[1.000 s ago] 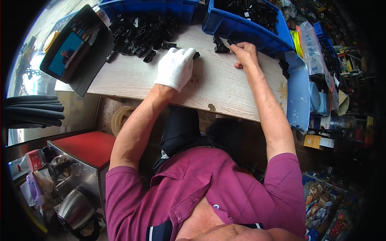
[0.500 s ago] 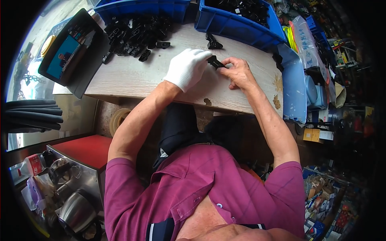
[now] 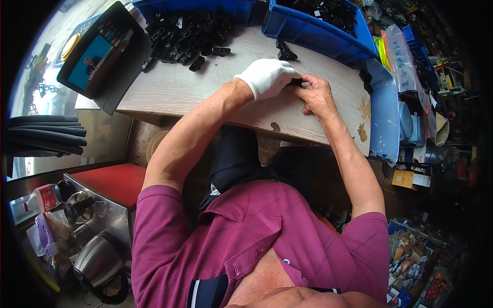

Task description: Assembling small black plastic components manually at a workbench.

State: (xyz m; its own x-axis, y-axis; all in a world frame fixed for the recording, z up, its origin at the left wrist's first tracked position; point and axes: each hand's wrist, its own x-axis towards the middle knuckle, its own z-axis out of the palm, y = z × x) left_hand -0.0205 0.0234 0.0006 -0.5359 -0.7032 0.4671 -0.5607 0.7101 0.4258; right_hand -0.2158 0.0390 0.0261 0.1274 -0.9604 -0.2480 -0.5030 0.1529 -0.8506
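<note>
Over the table [image 3: 215, 105], my left hand [image 3: 269, 79] wears a white knit glove and its fingers are closed on a small black plastic part [image 3: 296, 82]. My bare right hand [image 3: 317, 96] pinches the same part from the right side, thumb and forefinger together. Most of the part is hidden between the fingers. Just beyond my hands lies another black plastic piece [image 3: 285, 50]. A heap of similar black parts [image 3: 187, 36] covers the far left of the table, with a few lying loose along its near edge.
A blue crate [image 3: 321, 28] holding more black parts stands at the far right, with another blue crate [image 3: 205, 9] behind the heap. A tablet [image 3: 97, 56] leans at the left. The light-blue bin [image 3: 384, 118] adjoins the table's right edge. Below left is a metal kettle [image 3: 97, 262].
My left hand has moved right toward my right hand and now covers more of the black part. The whole view has shifted slightly.
</note>
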